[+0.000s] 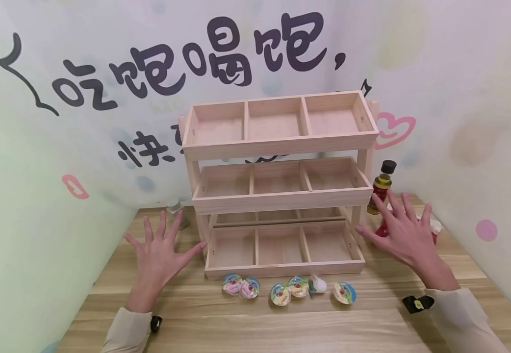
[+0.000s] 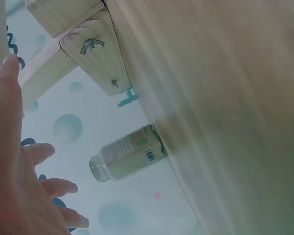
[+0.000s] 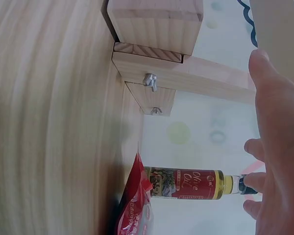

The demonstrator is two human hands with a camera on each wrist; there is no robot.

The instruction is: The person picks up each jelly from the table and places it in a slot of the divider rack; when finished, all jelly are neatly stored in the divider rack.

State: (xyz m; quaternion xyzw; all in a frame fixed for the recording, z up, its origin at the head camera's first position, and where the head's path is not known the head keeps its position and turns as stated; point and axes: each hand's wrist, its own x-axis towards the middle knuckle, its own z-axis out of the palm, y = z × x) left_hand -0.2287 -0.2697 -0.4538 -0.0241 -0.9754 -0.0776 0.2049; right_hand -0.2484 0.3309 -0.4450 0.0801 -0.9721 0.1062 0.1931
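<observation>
A three-tier wooden rack (image 1: 282, 144) stands at the back of the table, each tier split into three bare compartments. Left of it, my left hand (image 1: 157, 257) is spread with straight fingers and holds nothing; its thumb tip lies near the lowest tier. On the other side my right hand (image 1: 407, 233) is likewise spread and holds nothing, its thumb close to the rack's right post. Before the rack lie several small jelly cups: two pink-lidded cups (image 1: 249, 288), two yellow-lidded cups (image 1: 280, 294), a tipped cup (image 1: 317, 284) and another cup (image 1: 344, 292).
Behind the left hand stands a glass jar (image 2: 130, 154) without a lid. An olive oil bottle (image 3: 186, 183) and a red packet (image 3: 134, 208) stand right of the rack, partly behind the right hand. Walls (image 1: 17, 220) enclose the wooden table (image 1: 185, 323) at the back and sides.
</observation>
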